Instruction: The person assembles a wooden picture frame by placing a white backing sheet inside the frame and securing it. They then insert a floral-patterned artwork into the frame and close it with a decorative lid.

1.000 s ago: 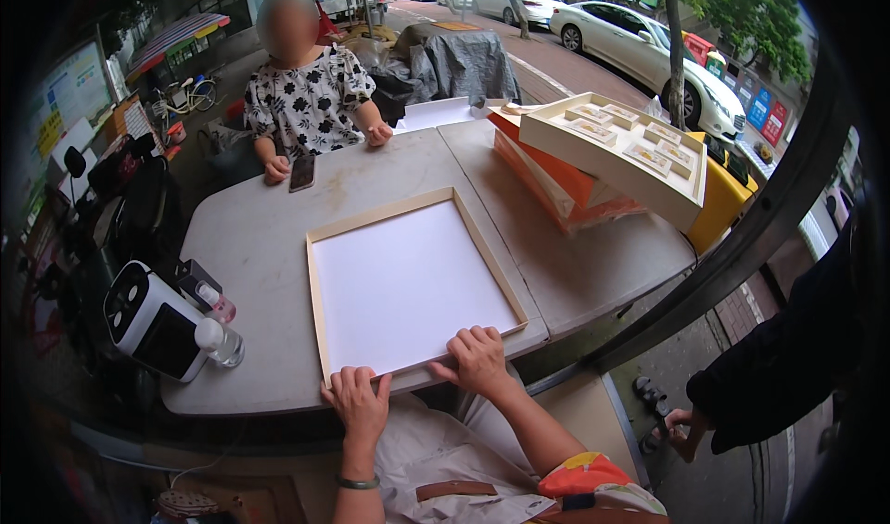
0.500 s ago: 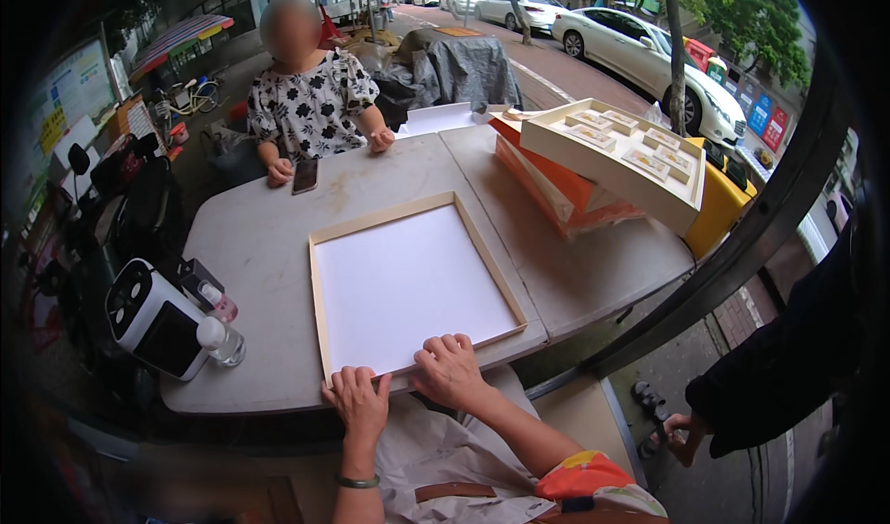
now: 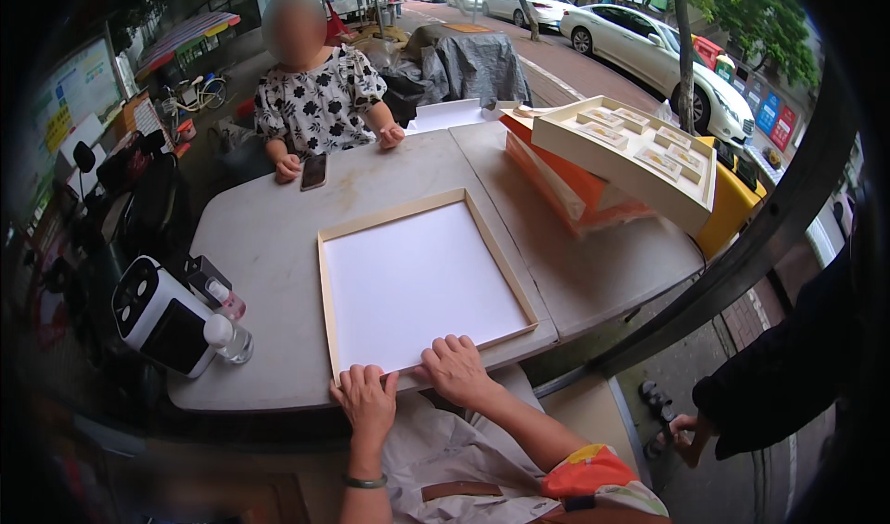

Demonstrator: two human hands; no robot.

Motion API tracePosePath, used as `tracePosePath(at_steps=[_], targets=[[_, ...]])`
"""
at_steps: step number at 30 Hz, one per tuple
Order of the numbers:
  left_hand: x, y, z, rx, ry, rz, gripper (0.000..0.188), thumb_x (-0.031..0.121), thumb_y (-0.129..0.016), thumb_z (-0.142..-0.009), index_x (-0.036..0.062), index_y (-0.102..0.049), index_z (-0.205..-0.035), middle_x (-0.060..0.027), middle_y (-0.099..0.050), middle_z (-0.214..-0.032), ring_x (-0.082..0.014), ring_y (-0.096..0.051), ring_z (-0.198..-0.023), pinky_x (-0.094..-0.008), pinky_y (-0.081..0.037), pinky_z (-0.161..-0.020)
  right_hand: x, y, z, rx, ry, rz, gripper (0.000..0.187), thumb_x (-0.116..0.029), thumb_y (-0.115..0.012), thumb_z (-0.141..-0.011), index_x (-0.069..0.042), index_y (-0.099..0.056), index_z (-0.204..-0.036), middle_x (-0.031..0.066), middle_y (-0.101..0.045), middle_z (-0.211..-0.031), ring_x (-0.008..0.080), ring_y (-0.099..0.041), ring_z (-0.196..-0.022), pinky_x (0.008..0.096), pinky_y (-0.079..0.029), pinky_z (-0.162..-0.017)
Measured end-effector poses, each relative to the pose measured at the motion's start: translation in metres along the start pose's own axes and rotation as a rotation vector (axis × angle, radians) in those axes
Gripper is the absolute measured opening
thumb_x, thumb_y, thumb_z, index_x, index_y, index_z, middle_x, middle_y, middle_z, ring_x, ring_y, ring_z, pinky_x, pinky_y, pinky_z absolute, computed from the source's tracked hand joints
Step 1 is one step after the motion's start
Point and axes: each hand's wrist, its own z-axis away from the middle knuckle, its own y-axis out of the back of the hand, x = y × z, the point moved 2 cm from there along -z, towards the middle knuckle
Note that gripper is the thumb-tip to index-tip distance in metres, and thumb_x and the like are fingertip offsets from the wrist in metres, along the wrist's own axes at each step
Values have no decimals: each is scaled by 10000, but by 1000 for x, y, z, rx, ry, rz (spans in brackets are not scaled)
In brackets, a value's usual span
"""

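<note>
At the bench (image 3: 250, 246), left hand (image 3: 368, 404) and right hand (image 3: 454, 372) both hold the near wall of a shallow box (image 3: 422, 278), which light, even pressure should keep square.

On my left I saw a white device (image 3: 165, 318), a white-capped clear bottle (image 3: 228, 339) just beside it; a phone (image 3: 314, 173) lay near the person in a flowered top (image 3: 318, 102) opposite me, and beyond, a white car (image 3: 640, 50) stood behind a tree (image 3: 686, 61).
</note>
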Motion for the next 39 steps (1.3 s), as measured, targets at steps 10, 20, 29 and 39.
tracePosePath(at_steps=[10, 20, 29, 39], targets=[[5, -3, -2, 22, -14, 12, 287, 377, -694, -894, 119, -568, -890, -79, -527, -962, -311, -504, -993, -593, -317, -1043, 19, 11, 11, 100, -39, 64, 313, -368, -695, -870, -96, -555, -801, 67, -533, -796, 241, -520, -765, 375, -376, -710], [-1, -8, 3, 114, -54, 82, 250, 371, -714, -872, 139, -622, -885, -56, -555, -943, -304, -507, -969, -574, -320, -1017, 17, 5, 12, 209, -35, 55, 386, -414, -768, -775, -123, -519, -721, 38, -517, -752, 222, -521, -724, 364, -375, -680], [-2, -20, 4, 258, -95, 22, 308, 417, -706, -844, 138, -577, -817, -58, -551, -897, -304, -514, -932, -563, -336, -989, 17, 5, 11, 250, -34, 51, 426, -460, -774, -788, -123, -526, -708, 35, -510, -723, 221, -517, -696, 362, -364, -665], [-2, -19, 5, 237, -75, 23, 369, 482, -678, -871, 132, -566, -842, -65, -539, -935, -306, -504, -955, -574, -332, -1002, 16, 5, 10, 272, -31, 40, 424, -449, -780, -780, -122, -520, -703, 36, -503, -718, 221, -508, -685, 360, -349, -659]])
